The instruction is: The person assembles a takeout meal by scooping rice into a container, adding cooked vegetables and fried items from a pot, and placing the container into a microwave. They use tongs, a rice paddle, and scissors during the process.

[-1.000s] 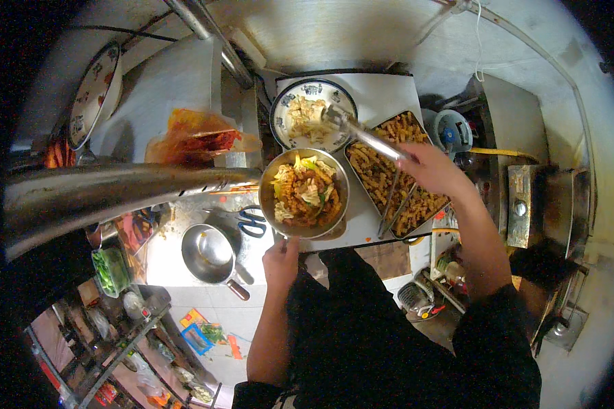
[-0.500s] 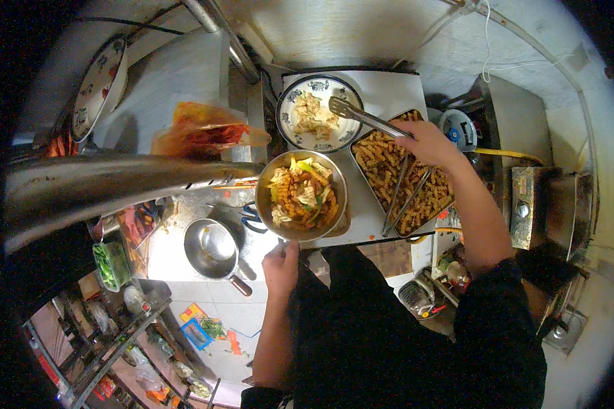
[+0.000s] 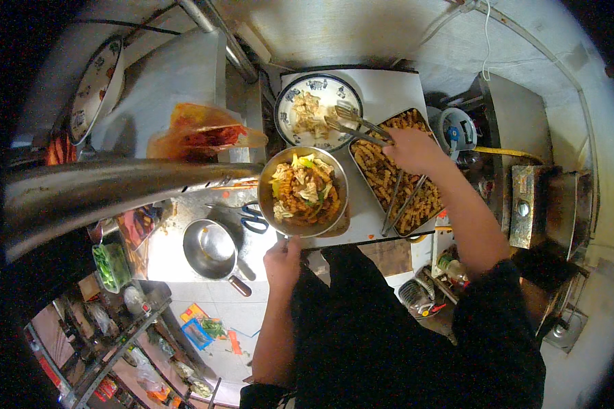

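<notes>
My left hand (image 3: 283, 262) is closed around the handle of a round metal pan (image 3: 269, 215). The pan holds mixed food (image 3: 303, 194), with pale leafy pieces, yellow-green strips and brown crinkled pieces. In my right hand (image 3: 413, 148) is a pair of metal tongs (image 3: 353, 132), their jaws spread over the right side of a white enamel bowl (image 3: 286, 102) with dark rim patterns. Pale leafy pieces (image 3: 309, 112) lie in that bowl, and the tongs' tips seem to hold nothing. Under my right hand sits a metal tray of brown crinkle-cut pieces (image 3: 376, 163).
A second pair of tongs (image 3: 404, 204) lies across the tray. Scissors (image 3: 254, 219) and an empty saucepan (image 3: 208, 252) are left of the pan. A thick metal pipe (image 3: 129, 187) runs in from the left, below a bag of red food (image 3: 201, 133). A shelf rack (image 3: 123, 347) stands lower left.
The tongs' jaws have spread apart. My right hand has moved slightly left and down. The pan in my left hand has shifted up a little.
</notes>
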Demonstrator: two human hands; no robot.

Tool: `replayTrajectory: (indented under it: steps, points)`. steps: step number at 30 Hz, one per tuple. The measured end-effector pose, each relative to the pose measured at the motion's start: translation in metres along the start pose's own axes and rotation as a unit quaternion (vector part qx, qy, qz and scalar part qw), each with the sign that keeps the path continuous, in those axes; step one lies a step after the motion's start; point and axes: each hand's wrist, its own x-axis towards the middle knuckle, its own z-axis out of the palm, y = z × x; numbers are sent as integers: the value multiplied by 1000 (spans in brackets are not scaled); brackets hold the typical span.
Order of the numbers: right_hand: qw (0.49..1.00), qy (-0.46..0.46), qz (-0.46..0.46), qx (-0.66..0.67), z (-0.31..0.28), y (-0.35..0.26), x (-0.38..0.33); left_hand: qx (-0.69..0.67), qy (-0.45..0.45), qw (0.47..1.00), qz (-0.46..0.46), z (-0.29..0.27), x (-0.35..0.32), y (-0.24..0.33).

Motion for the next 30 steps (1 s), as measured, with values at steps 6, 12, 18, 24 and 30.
replayTrajectory:
  steps: [6, 12, 18, 24, 30]
  points:
    - [1000, -1, -14, -10, 10, -8, 6, -28, 19, 999, 26, -4, -4, -5]
    - [980, -114, -59, 154, -43, -8, -73, 14, -20, 1000, -9, -13, -5, -9]
    - [989, -79, -107, 65, -26, -74, -114, 16, -12, 1000, -18, -27, -36, -7]
    - [928, -350, -11, 125, -42, -116, -143, -22, 6, 1000, -16, -66, -73, -21]
    - [920, -345, -43, 183, -2, -213, -150, -20, 51, 997, 51, -121, -106, -54]
